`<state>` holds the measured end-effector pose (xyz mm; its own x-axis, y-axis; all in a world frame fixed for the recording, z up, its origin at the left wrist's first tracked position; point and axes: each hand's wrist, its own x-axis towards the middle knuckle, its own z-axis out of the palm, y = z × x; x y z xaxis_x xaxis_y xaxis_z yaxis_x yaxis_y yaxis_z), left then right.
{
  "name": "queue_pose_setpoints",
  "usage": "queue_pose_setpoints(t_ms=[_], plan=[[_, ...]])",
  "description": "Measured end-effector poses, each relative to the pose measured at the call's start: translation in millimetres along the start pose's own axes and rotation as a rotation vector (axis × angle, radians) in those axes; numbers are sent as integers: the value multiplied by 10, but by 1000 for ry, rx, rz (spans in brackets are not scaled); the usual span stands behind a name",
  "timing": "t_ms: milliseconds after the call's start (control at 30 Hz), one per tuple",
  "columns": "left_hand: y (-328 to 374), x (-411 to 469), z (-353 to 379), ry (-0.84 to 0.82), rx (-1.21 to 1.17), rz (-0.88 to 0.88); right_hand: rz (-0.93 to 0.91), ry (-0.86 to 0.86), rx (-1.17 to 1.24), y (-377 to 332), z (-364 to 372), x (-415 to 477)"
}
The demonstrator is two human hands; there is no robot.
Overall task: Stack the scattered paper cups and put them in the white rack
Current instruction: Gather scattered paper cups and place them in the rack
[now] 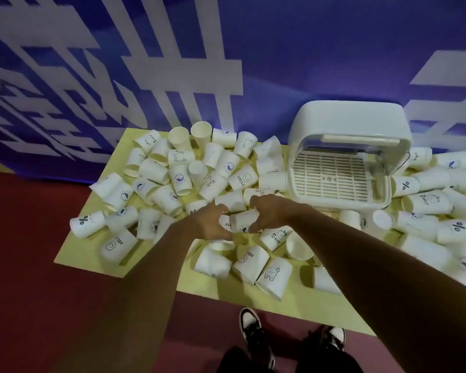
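Note:
Several white paper cups with small blue prints lie scattered on a yellow table (pixel 293 300), most on their sides. My left hand (pixel 213 224) and my right hand (pixel 269 214) meet in the middle of the pile. Between them sits one paper cup (pixel 243 222), which both hands grip from either side. A second cup (pixel 224 221) shows just behind my left fingers; whether it is held I cannot tell. The white rack (pixel 342 189) stands at the back right, its clear lid raised and its slatted tray bare.
Cups crowd the table left of the rack and pile up to its right (pixel 425 203). A blue and white wall (pixel 226 63) runs behind the table. The table's front edge is near my black and white shoes (pixel 250 327) on the red floor.

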<state>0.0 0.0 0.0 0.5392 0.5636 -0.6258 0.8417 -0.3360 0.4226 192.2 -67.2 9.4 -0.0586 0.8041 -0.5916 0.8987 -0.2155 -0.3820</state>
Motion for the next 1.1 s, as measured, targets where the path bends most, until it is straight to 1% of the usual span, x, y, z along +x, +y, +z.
queue_pose_setpoints(t_ms=[167,333,567,833,967,1100], plan=[[-133,148,165,-19,101,8,42,18,-151,15,208,136],[-235,275,262,21,130,63,20,145,-358,27,406,274],[-338,400,367,32,169,61,57,254,-519,20,581,428],[-370,397,308,74,138,80,59,307,-549,57,696,456],[-412,345,202,114,93,83,39,328,-481,64,589,426],[-400,314,75,145,50,25,34,316,-398,68,402,360]])
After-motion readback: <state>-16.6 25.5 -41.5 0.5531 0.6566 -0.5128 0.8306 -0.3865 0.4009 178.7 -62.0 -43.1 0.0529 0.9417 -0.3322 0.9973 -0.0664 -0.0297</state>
